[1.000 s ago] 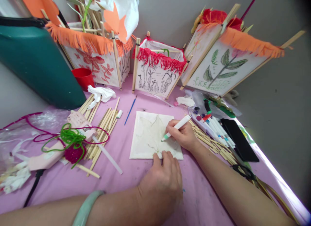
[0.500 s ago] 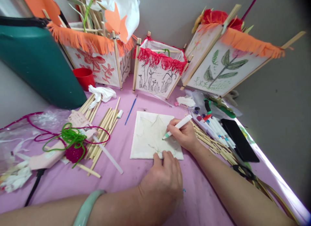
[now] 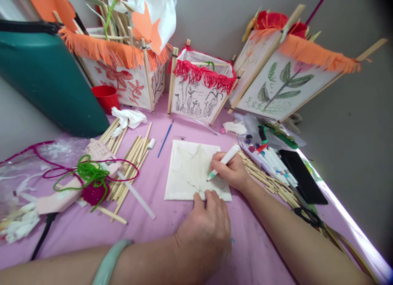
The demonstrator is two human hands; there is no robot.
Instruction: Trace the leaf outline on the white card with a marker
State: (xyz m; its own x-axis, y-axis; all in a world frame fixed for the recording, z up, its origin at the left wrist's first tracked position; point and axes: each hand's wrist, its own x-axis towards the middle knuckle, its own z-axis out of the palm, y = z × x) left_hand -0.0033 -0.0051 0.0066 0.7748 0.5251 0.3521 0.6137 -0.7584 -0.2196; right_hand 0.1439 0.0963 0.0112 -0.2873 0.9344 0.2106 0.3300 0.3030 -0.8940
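A white square panel (image 3: 178, 170) lies flat on the purple tablecloth, with the faint outline of a leaf (image 3: 196, 162) across it. My right hand (image 3: 231, 170) grips a white marker (image 3: 225, 160) with a green collar, tilted so its tip meets the panel right of the middle. Small green marks show near the panel's lower centre. My left hand (image 3: 205, 232) rests at the panel's lower edge, fingertips pressing on it and fingers extended. A pale green bangle (image 3: 112, 260) circles my left wrist.
Wooden sticks (image 3: 132, 166), a glue gun (image 3: 61, 195) and green cord (image 3: 92, 170) lie left. Several markers (image 3: 278, 166), a black phone (image 3: 303, 176) and scissors (image 3: 310, 217) lie right. Drawn-on lantern boxes (image 3: 199, 93), a red cup (image 3: 107, 99) and a teal container (image 3: 52, 80) stand behind.
The marker tip has shifted slightly down and right on the panel, with my right hand moving a little. My left hand stays in place.
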